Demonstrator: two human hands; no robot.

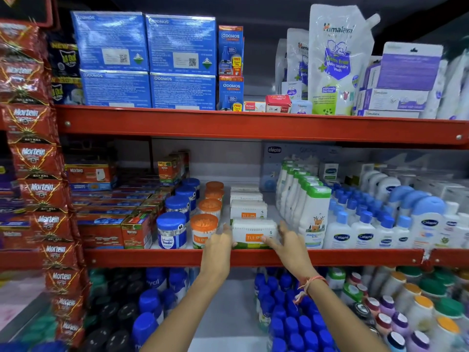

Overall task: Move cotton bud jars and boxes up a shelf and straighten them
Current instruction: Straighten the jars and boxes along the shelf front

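Observation:
A white Tulips cotton bud box stands at the front edge of the middle shelf. My left hand presses its left side and my right hand its right side, so both hands grip it. Behind it a row of the same white boxes runs back. To the left stand orange-lidded cotton bud jars in a row, and further left blue-lidded jars in another row.
Red Mortein cartons fill the shelf's left part, white and green baby bottles and Cetaphil bottles its right. Blue Odomos boxes and Himalaya pouches occupy the upper shelf. Blue-capped bottles crowd the shelf below.

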